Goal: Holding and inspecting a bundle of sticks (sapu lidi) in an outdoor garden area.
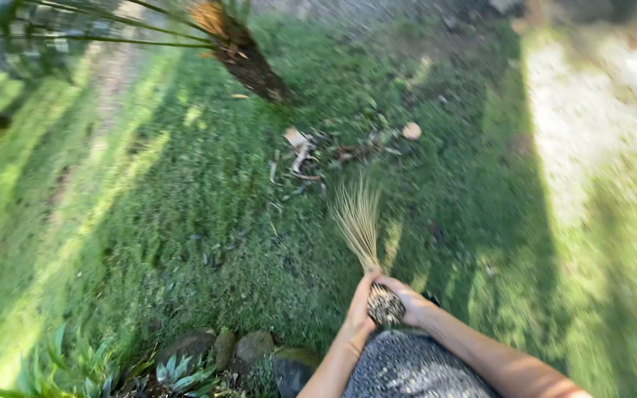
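1. I see both hands wrapped around the butt end of a stick broom (366, 243): the left hand (360, 306) clenched on its left side, the right hand (409, 301) clenched on its right, the cut ends of the bundle showing between them.
2. The broom's long axis runs from the hands up and slightly left, away from my body, its thin pale bristles fanning out over the grass (186, 221).
3. Beyond the bristle tips, farther along that same line, lies a pile of dry leaves (326, 151), apart from the broom, with grass between.
4. Both hands sit level on the handle; neither is clearly nearer the leaves.
5. A palm trunk (248, 59) stands behind the leaves, and stones (223, 346) with spiky plants (75, 365) edge the lawn to my lower left.
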